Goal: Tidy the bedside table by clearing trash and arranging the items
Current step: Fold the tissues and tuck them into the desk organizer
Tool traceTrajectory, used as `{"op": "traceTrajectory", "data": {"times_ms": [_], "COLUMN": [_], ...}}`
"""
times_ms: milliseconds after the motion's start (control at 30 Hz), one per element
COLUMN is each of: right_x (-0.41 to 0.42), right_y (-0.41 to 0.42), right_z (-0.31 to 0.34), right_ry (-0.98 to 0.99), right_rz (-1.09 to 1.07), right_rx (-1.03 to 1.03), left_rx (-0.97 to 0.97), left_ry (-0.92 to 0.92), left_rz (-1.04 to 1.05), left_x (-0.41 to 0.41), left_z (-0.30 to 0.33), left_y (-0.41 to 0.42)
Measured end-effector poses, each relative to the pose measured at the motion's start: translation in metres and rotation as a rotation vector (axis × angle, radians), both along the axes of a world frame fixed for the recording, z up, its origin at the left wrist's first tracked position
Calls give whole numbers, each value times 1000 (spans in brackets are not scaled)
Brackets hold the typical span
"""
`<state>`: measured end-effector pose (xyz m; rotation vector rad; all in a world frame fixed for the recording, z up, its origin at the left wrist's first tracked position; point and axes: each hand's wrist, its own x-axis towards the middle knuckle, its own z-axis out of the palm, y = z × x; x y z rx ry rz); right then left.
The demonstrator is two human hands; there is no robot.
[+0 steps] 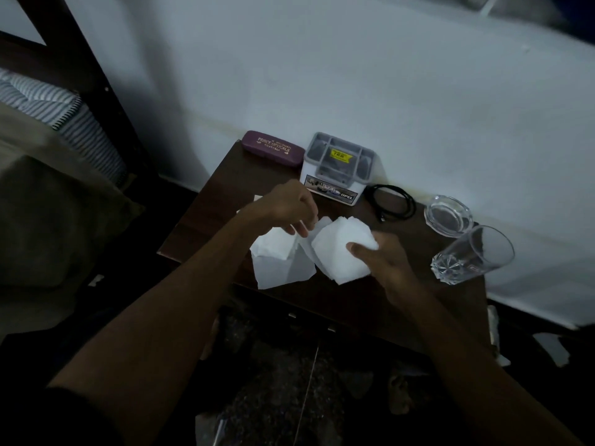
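Note:
On the dark wooden bedside table (225, 175) lie white paper tissues. My right hand (384, 260) grips a folded stack of white tissues (339, 252) by its right edge. My left hand (289, 209) pinches the upper corner of another white tissue sheet (277, 265), which lies spread toward the table's front edge. A maroon spectacle case (273, 149) rests at the back left. Beside it stands a white and grey plastic box (338, 169) with a yellow sticker.
A coiled black cable (394, 202) lies by the wall. A clear glass ashtray (448, 215) and a tall drinking glass (473, 254) stand at the right end. A bed with striped bedding (48, 101) is at the left. Paper scraps (552, 347) lie on the floor.

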<state>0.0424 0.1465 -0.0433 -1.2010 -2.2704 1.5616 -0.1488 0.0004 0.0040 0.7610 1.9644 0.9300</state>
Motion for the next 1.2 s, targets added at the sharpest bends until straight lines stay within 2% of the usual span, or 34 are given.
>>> {"op": "traceTrajectory", "data": {"times_ms": [67, 233, 367, 433, 567, 667, 833, 1000, 1100, 1200], "right_x": [-2, -5, -8, -9, -10, -12, -21, -26, -28, -27], "right_y": [2, 4, 1, -1, 2, 6, 13, 23, 25, 28], "right_z": [8, 14, 10, 11, 23, 38, 55, 73, 81, 83], "right_ry": [-28, 17, 164, 226, 275, 284, 254, 286, 375, 477], "right_rz": [95, 213, 97, 61, 84, 132, 181, 102, 83, 45], "right_rx": [151, 307, -133, -262, -300, -267, -174, -222, -329, -550], "left_rx": [-23, -4, 3, 27, 108, 155, 220, 304, 352, 433], "left_ry": [58, 126, 173, 141, -99, -225, -138, -223, -252, -294], "left_rz": [12, 14, 4, 22, 132, 77, 18, 138, 176, 185], "left_x": [1, 6, 8, 5, 2, 1, 0, -9, -16, -18], "left_z": [-1, -3, -3, -1, 12, 15, 16, 18, 21, 24], "left_y": [3, 8, 9, 10, 10, 8, 7, 8, 9, 11]}}
